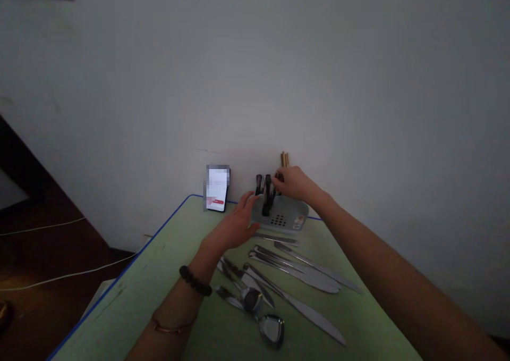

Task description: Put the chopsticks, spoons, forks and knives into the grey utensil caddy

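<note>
Your right hand point(292, 183) is over the back of the grey basket point(292, 209), its fingers drawn in together at the dark handles point(268, 183). You appear to be pinching one, but I cannot tell how firmly, or whether it is gripped at all. Your left hand point(238, 225) is at the basket's left end, fingers spread and thumb apart, with nothing held in them; whether they press on the wall is hard to make out.

To work neatly here, let the left hand brace the basket, since it looks light and could tip or slide. Keep the right fingertips on one handle at a time and move it straight up or down, clear of the wooden sticks point(284, 159) just beside that hand.

In front of the basket, knives point(319, 282) lie at a slant across the green table point(135, 297), with spoons point(272, 330) nearer you; mind your forearms over the blades. A lit phone point(218, 186) leans at the table's far edge, left of the basket. The table's blue rim meets a plain wall point(255, 84). To the left, pale cables point(83, 271) run above a dark floor point(40, 254), and the light is dim.
</note>
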The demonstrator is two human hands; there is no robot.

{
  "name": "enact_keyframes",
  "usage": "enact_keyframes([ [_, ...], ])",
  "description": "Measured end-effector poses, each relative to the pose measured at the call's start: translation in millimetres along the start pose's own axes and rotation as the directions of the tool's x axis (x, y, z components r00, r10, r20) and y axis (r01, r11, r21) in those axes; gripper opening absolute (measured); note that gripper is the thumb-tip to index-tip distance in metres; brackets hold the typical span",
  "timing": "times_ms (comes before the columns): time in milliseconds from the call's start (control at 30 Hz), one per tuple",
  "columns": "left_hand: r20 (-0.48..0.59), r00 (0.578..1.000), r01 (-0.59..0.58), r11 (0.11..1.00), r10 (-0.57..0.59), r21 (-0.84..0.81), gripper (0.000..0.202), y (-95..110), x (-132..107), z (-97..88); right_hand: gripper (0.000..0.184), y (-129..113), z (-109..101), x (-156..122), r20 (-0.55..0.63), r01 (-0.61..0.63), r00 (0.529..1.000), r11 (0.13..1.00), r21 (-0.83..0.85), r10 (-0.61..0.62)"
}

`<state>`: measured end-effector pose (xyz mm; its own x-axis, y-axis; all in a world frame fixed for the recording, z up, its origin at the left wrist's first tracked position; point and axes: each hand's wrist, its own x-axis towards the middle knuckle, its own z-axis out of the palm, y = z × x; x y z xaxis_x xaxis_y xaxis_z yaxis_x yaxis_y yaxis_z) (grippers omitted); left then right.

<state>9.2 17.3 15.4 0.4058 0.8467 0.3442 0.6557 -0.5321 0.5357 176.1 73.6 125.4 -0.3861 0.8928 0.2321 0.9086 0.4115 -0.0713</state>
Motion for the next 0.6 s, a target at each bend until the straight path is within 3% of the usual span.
enact_keyframes([
  [167, 0.037, 0.999, -0.009, 0.998, 0.011, -0.055, 0.070, 0, 1, 2.9, 0.018, 1, 0, 10, 0.015, 0.000, 1.000, 1.000, 0.004, 0.000],
  [333, 0.041, 0.999, 0.000, 0.999, 0.002, -0.046, 0.066, -1, 3, 0.1, 0.018, 3, -19, -1, -0.045, -0.015, 0.999, 0.999, 0.038, 0.016],
  [433, -0.052, 0.999, 0.003, 1.000, -0.004, -0.022, 0.058, 1, 5, -0.7, 0.020, 4, -30, -28, -0.201, -0.021, 0.977, 0.971, 0.239, 0.071],
  [533, -0.117, 0.993, -0.011, 1.000, 0.009, -0.017, 0.052, 6, 8, -1.3, 0.022, 3, -32, -57, -0.351, 0.001, 0.920, 0.894, 0.447, 0.174],
  [600, -0.156, 0.988, -0.025, 0.999, 0.022, -0.022, 0.047, 9, 11, -2.4, 0.023, 0, -29, -71, -0.390, 0.021, 0.893, 0.845, 0.535, 0.224],
])
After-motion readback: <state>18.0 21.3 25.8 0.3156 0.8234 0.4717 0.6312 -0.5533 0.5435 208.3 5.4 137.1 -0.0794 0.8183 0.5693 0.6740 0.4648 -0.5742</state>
